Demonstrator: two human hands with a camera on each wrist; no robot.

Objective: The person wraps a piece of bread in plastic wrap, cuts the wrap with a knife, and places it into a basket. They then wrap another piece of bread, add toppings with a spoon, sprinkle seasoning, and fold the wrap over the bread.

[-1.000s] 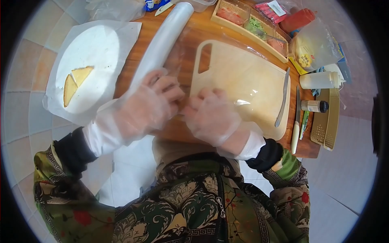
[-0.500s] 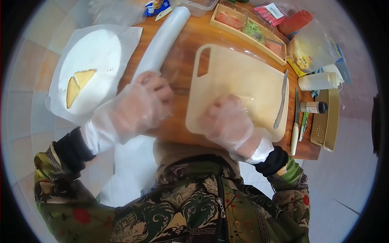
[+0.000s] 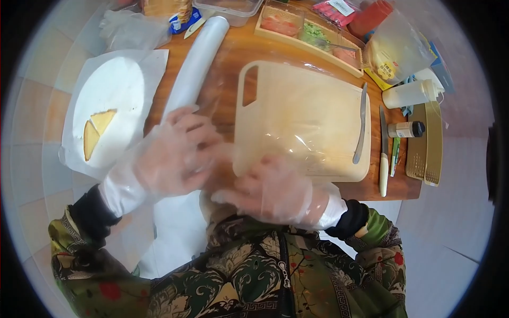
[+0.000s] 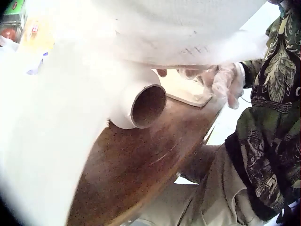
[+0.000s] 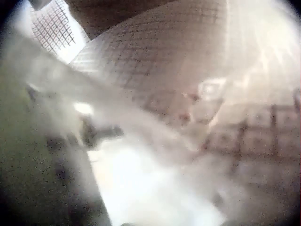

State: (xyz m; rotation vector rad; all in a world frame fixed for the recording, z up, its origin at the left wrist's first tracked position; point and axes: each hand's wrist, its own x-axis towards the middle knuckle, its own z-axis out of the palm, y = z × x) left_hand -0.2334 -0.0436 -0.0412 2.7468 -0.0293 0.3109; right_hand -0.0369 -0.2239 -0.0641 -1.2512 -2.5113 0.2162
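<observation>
My left hand, in a clear plastic glove, hovers beside the near end of a long white roll of plastic film. Its fingers are spread and loosely bent. The roll's hollow brown core faces the left wrist view. My right hand, gloved too, is over the near left corner of a cream cutting board. Its thumb side points left toward the left hand, with a gap between the hands. Shiny glints of clear film show on the board. The right wrist view is blurred by the glove and sleeve.
Two bread triangles lie on white paper at the left. A spreader rests on the board's right side. Beyond it are a knife, a shaker and a squeeze bottle. A wooden tray of fillings stands behind.
The right hand moved right over the board, then back left and nearer the body. The left hand drew left, then its fingers spread. The head view shifted, so the table appears moved left.
</observation>
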